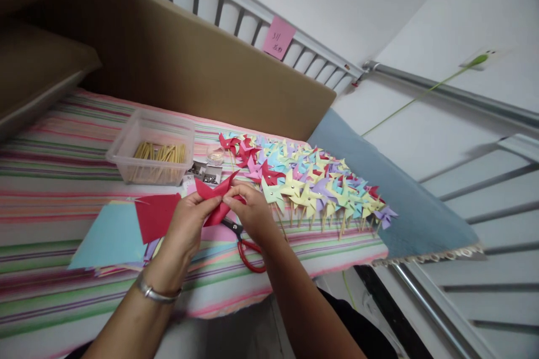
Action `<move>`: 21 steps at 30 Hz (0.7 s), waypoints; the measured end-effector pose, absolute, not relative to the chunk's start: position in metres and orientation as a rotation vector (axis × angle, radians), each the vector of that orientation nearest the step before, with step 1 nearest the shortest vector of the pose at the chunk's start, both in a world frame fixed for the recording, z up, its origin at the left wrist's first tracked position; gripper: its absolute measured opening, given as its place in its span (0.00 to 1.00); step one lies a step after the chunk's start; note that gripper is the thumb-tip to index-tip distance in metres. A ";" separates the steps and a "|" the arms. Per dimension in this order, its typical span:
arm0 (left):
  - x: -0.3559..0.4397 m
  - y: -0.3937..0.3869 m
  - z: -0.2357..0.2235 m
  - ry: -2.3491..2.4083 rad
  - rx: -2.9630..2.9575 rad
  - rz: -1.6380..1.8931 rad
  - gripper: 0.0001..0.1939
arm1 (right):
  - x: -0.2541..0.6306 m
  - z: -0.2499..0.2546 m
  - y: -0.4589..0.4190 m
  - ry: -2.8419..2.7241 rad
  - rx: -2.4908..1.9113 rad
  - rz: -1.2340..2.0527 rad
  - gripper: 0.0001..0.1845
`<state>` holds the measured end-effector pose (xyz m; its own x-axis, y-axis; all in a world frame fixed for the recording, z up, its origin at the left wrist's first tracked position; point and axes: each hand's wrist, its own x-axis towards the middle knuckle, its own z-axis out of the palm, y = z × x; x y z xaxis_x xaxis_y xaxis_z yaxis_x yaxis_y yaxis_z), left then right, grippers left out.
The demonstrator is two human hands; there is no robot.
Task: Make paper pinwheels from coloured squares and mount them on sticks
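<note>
Between the fingertips of the left hand (188, 221) and the right hand (249, 207), a red paper pinwheel (217, 196) is pinched near its middle, its pointed blades sticking out above, below and to the side of the fingers. The left thumb and fingers grasp it from one side, and the right thumb and forefinger close on it from the other, the two hands almost meeting. A silver bracelet (156, 290) circles the left wrist. Just below the grip, scissors (248, 252) with red handles and dark blades lie on the striped cloth (54, 190), partly hidden by the right hand. To the left of the grip, a flat red sheet (156, 216) overlaps a light blue sheet (112, 235), with more colored paper beneath. Just beyond the pinwheel sits a small box (206, 173) of metal pieces, and next to it a small round clear container (215, 154). Farther out and to the left, a clear plastic tub (154, 148) holds a heap of thin wooden sticks (160, 152). To the right of the grip and beyond it, many finished pinwheels (309, 185) on sticks crowd together in red, pink, yellow, green, blue and purple. Behind all this stands a tall brown board (202, 67), with a pink note (279, 37) on the white rails (229, 14) above it.
</note>
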<state>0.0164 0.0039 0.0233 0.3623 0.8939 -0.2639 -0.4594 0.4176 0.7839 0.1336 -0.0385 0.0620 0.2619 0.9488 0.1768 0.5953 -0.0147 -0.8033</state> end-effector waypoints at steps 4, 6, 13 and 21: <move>0.017 0.004 0.022 0.763 0.655 0.982 0.11 | 0.131 0.063 -0.038 -1.418 -1.700 0.536 0.04; 0.018 0.004 0.021 0.756 0.644 0.987 0.12 | 0.130 0.064 -0.038 -1.396 -1.704 0.547 0.04; 0.018 0.003 0.021 0.728 0.675 0.979 0.11 | 0.131 0.064 -0.038 -1.275 -1.712 0.649 0.03; 0.018 0.001 0.025 0.675 0.668 0.946 0.09 | 0.134 0.064 -0.038 -1.199 -1.703 0.720 0.03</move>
